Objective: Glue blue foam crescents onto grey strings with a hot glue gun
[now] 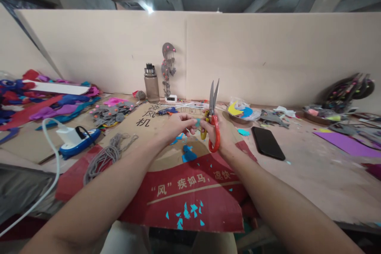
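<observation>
Gripping a pair of red-handled scissors [213, 119] with the blades pointing up and slightly parted, the person's right hand [222, 133] is closed through the handle loops above the middle of a flattened cardboard sheet [190, 190] that covers the near edge of the bench [312, 174]. The left hand [175, 125], just beside it, pinches a small teal piece [197, 122] between thumb and fingertips; the piece is too small to make out its shape. The blades stand clear of it, so this reads as a pause between snips, the piece being turned or checked rather than cut.

Teal offcuts [189, 210] are scattered along the cardboard's near edge, and a larger blue cut-out [188, 154] lies flat just below the hands.

By the look of it, a further cut would call for tipping the blades down to the piece and holding it steady, fingertips kept out of the blades' path.

A black phone [268, 143] lies on the bare bench to the right of the cardboard. A grey cord [107, 154] and a blue power strip [77, 141] with a white charger sit towards the left edge. A drinks bottle [151, 82] stands at the back edge against the partition, with a shallow dish [242, 111] of yellow and blue shapes nearby.
</observation>
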The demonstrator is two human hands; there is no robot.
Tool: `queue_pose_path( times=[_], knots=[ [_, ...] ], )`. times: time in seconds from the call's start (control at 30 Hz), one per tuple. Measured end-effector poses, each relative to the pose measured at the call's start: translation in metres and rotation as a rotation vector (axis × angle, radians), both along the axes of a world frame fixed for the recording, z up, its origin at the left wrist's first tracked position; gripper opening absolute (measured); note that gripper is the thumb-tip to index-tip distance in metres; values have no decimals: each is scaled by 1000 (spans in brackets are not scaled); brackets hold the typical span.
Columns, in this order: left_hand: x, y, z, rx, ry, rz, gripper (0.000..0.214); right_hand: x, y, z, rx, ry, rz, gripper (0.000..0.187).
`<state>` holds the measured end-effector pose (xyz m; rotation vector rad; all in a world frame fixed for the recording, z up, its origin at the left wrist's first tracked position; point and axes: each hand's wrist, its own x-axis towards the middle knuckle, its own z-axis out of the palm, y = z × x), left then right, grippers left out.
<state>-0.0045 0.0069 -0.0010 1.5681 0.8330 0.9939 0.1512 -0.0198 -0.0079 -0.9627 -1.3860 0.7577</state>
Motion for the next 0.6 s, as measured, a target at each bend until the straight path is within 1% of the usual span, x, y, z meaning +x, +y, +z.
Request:
queue_pose_path(
  times=[0.1, 0.2, 0.27, 0.37, 0.47, 0.53, 0.6],
  knots=[
    [-1, 0, 0, 16, 43, -8, 24, 0, -4, 5, -14, -38, -23, 30],
    [-5, 4, 1, 34, 16, 48, 25, 7, -6, 10, -56, -108, -2, 33],
    [-10, 9, 2, 19, -56, 91, 24, 16, -3, 12, -84, -260, -40, 36],
    [-16, 17, 5, -63, -167, 88, 22, 32, 7, 9, -129, -608, -214, 38],
    [-18, 21, 7, -150, -228, 73, 20, 45, 16, 0, -258, -912, -346, 37],
    [-17, 22, 7, -177, -254, 72, 16, 50, 21, -7, -313, -1043, -376, 37],
    [-16, 21, 7, -190, -270, 65, 12, 54, 24, -13, -336, -1111, -387, 36]
  ],
)
